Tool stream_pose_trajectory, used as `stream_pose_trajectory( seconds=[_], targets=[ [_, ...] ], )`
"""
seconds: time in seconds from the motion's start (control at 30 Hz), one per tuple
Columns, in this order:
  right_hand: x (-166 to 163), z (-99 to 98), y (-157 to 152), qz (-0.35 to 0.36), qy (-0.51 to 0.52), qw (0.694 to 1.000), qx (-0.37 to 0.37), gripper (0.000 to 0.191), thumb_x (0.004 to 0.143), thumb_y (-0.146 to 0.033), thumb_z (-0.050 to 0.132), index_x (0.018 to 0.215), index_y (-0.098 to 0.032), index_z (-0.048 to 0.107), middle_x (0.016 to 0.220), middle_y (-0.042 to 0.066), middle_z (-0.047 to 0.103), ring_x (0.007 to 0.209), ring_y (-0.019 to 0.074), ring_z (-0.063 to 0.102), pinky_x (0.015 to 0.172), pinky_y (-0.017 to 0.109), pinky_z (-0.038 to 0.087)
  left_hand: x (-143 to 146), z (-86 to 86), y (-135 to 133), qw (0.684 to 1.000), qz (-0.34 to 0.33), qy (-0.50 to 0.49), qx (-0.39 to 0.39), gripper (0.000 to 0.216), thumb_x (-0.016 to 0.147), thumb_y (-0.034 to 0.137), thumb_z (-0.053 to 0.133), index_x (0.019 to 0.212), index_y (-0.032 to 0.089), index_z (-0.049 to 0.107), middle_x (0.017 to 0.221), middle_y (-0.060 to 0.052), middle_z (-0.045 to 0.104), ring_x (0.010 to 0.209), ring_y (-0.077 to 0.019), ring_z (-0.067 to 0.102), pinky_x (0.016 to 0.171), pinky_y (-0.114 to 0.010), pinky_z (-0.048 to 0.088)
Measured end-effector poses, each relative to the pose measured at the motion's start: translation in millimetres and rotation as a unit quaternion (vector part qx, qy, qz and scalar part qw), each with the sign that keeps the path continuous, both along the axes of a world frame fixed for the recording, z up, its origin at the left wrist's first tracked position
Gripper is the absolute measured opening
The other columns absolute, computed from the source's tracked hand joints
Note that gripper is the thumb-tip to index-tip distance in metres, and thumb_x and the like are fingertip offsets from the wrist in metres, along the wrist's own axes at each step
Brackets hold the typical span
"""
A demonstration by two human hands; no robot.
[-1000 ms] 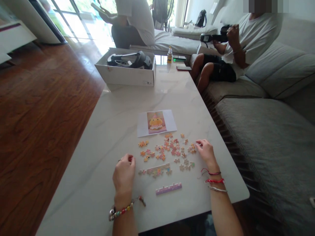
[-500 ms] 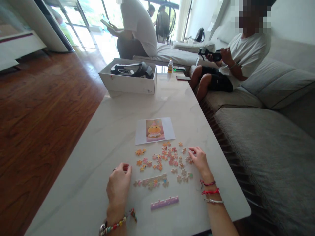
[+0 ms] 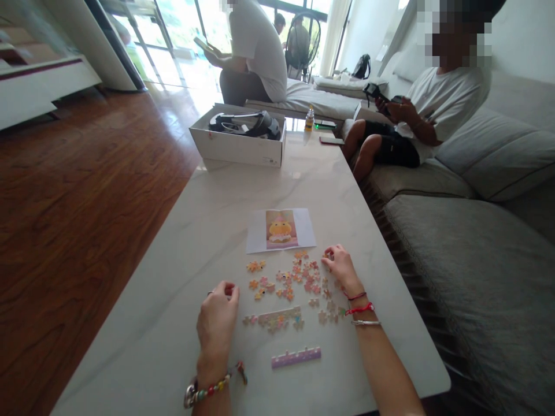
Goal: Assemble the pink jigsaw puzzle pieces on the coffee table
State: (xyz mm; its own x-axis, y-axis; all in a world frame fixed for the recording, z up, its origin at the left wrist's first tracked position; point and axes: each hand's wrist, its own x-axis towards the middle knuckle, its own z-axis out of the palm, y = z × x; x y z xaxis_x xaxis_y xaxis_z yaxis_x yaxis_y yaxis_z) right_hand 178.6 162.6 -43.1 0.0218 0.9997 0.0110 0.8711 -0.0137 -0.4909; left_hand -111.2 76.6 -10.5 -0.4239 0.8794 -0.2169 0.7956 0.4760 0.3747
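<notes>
My right hand reaches over the right side of the loose jigsaw pieces, with thumb and fingertips pinched around a small puzzle piece that they mostly hide. To the left of the pieces, my left hand rests on the table with fingers curled in and nothing visible in them. Pink, orange and pale pieces lie between the hands. Nearer me are a pale joined strip with several pieces along it and a purple joined strip. Beyond the pieces lies a printed picture sheet of a yellow character.
The white marble-patterned table carries an open white box with a dark device inside, a small bottle and a phone. A grey sofa runs along the right. One person sits there with a device; another sits farther back.
My right hand has moved a little away from me and left over the pieces, its fingers closing into a pinch. My left hand stays in place. The whole view has shifted slightly.
</notes>
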Motion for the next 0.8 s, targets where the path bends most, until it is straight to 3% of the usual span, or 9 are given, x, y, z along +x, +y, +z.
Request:
stream_pose_trajectory(
  seconds=[0.2,0.4,0.63,0.8],
  targets=[
    [11.5,6.1,-19.3,0.002,-0.012,0.999,0.031,0.031,0.068,-0.021,0.060,0.099,-0.016,0.060,0.092,0.008,0.058,0.081,0.0190,0.056,0.075,0.030,0.044,1.2,2.1,-1.5,1.000,0.002,-0.010,0.005,0.020,0.079,0.033,0.041,0.083,0.021,0.057,0.083,-0.005,0.066,0.075,-0.0170,0.061,0.065,-0.023,0.042],
    [24.2,20.3,-55.8,0.007,-0.028,0.998,0.052,0.025,0.073,-0.027,0.052,0.092,-0.014,0.062,0.086,0.008,0.060,0.074,0.0189,0.058,0.072,0.032,0.044,6.5,3.8,-6.9,0.999,-0.012,-0.031,0.008,0.018,0.079,0.029,0.044,0.086,0.019,0.057,0.087,-0.007,0.065,0.078,-0.0165,0.060,0.067,-0.024,0.042],
    [-30.8,19.1,-74.1,0.164,0.030,0.986,0.025,0.015,0.076,-0.022,0.049,0.084,-0.018,0.062,0.085,0.006,0.061,0.068,0.0159,0.057,0.068,0.030,0.045,8.5,-2.5,-8.7,0.995,-0.068,-0.066,0.016,0.013,0.076,0.023,0.051,0.086,0.017,0.057,0.087,-0.006,0.063,0.076,-0.0133,0.058,0.069,-0.023,0.041],
    [-59.1,14.2,-81.6,0.188,0.024,0.981,0.028,0.015,0.076,-0.017,0.049,0.085,-0.018,0.061,0.083,0.007,0.060,0.078,0.0188,0.057,0.072,0.032,0.045,9.3,-5.8,-8.2,0.989,-0.112,-0.095,0.021,0.013,0.074,0.021,0.054,0.085,0.017,0.058,0.084,-0.004,0.061,0.071,-0.0115,0.056,0.068,-0.022,0.042]
  ],
)
